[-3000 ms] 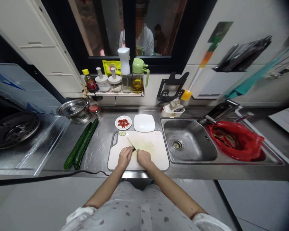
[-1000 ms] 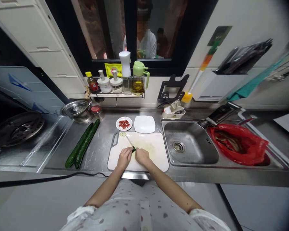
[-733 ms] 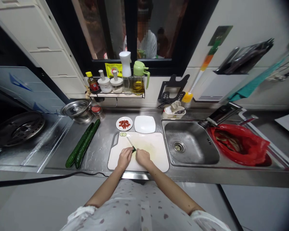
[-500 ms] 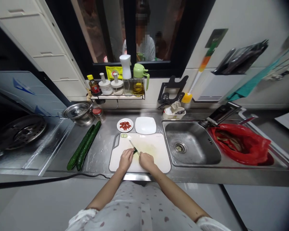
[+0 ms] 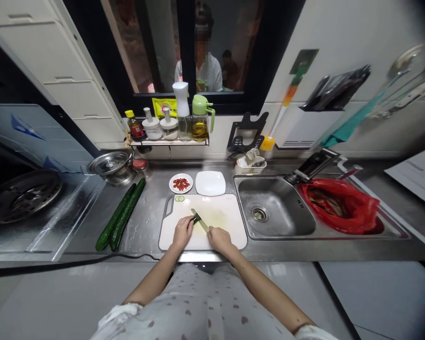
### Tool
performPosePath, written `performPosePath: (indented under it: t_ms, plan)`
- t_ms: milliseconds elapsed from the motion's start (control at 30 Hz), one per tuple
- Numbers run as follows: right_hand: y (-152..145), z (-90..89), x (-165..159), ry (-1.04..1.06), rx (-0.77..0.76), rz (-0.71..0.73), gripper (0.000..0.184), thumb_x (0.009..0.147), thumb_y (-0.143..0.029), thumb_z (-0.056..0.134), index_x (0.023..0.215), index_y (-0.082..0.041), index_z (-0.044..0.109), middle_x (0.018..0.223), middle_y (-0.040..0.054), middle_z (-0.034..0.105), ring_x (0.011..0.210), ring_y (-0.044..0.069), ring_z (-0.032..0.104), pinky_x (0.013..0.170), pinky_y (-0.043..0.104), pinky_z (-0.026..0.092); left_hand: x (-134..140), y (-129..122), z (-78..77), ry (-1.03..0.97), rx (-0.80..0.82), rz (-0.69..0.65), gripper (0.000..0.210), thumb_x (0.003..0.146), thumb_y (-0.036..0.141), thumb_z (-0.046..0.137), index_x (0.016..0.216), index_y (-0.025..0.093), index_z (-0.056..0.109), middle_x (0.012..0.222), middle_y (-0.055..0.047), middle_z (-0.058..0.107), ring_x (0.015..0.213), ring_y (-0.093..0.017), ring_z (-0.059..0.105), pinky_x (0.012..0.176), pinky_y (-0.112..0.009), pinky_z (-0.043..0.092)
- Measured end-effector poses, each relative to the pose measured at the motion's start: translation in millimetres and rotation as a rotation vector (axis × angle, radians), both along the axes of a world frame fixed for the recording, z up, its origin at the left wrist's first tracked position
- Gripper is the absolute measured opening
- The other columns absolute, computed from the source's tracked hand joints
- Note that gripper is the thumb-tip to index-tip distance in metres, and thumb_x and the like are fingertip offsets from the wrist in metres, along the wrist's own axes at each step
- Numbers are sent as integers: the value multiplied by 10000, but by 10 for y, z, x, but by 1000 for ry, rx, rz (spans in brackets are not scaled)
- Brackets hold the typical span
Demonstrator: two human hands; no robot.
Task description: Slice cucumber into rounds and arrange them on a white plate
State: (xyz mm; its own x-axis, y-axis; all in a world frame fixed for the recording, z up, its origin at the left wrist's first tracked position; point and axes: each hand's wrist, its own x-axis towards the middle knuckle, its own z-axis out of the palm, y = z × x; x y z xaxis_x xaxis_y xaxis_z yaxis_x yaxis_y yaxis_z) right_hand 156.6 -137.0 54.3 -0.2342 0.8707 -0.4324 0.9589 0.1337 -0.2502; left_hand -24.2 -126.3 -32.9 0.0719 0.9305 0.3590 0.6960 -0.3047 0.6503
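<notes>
My right hand [image 5: 219, 239] is closed around the handle of a knife [image 5: 201, 222], its blade slanting up and left over the white cutting board [image 5: 234, 215]. Under the fingers of my left hand [image 5: 182, 233] is a short dark green piece of cucumber [image 5: 196, 217], right beside the blade; most of it is hidden. A few thin cucumber slices [image 5: 179, 199] lie at the board's upper left corner. Two whole cucumbers [image 5: 128, 215] rest side by side on the steel counter, left of the board.
Behind the board are a small dish of chopped red pieces [image 5: 181, 190] and a white square plate [image 5: 210, 183]. A steel sink [image 5: 279, 232] adjoins on the right, with a red plastic bag [image 5: 354, 222] beyond. Left stand a lidded pot [image 5: 111, 169] and a jar [image 5: 141, 167]; a condiment shelf [image 5: 166, 142] hangs above.
My right hand and the knife have shifted slightly right, away from my left fingers, and more of the cucumber piece shows. The whole view has turned a little to the right.
</notes>
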Motion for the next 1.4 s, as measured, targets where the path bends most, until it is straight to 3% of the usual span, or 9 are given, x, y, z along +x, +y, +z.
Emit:
performPosePath:
  t_ms: [233,467,633,800,1000,1133,1400]
  plan:
    - [-51,81,101,-62,45,21,342,942,-280,304,1110,-161,577,957,137,683,928,218,632,751,300,398,-11,-2,89,-37,-46,30,270,908,259,419,1099,199,601,1067,-79,640,1027,-196,572,933,-379,454]
    - [-28,134,204,-173,121,11,314,933,-175,319,1153,-214,540,952,107,666,933,184,597,757,278,357,-104,44,161,-199,-125,248,321,917,332,394,1112,189,606,1096,-93,644,1034,-206,584,928,-375,451]
    - [-23,134,273,-163,209,17,296,935,-205,354,1143,-233,562,971,103,649,942,184,559,782,284,321,-204,177,307,-302,-219,356,328,902,367,423,1123,208,606,1105,-74,655,1005,-197,599,892,-340,461]
    - [-2,155,293,-146,279,30,345,925,-211,386,1238,-237,528,1009,106,638,962,203,529,806,306,296,-212,324,555,-225,-263,226,287,867,368,488,1035,204,652,1022,-61,678,916,-190,617,824,-315,481]
    - [18,151,296,-137,300,63,406,895,-199,434,1295,-233,495,1035,106,625,989,216,496,824,321,284,-9,306,814,87,-255,-56,281,829,381,553,1025,223,677,1043,-72,673,1016,-235,580,937,-380,409]
    - [18,135,305,-134,307,71,410,886,-217,460,1294,-240,496,1037,96,620,988,219,489,824,322,280,137,275,834,180,-319,-97,245,806,395,583,959,238,692,1002,-65,683,984,-243,582,929,-389,392]
    - [-16,100,335,-148,324,86,396,887,-212,464,1278,-249,508,1012,85,622,963,211,499,806,317,277,208,284,713,185,-376,-102,224,791,319,574,966,245,692,1000,-50,685,969,-231,579,891,-356,411]
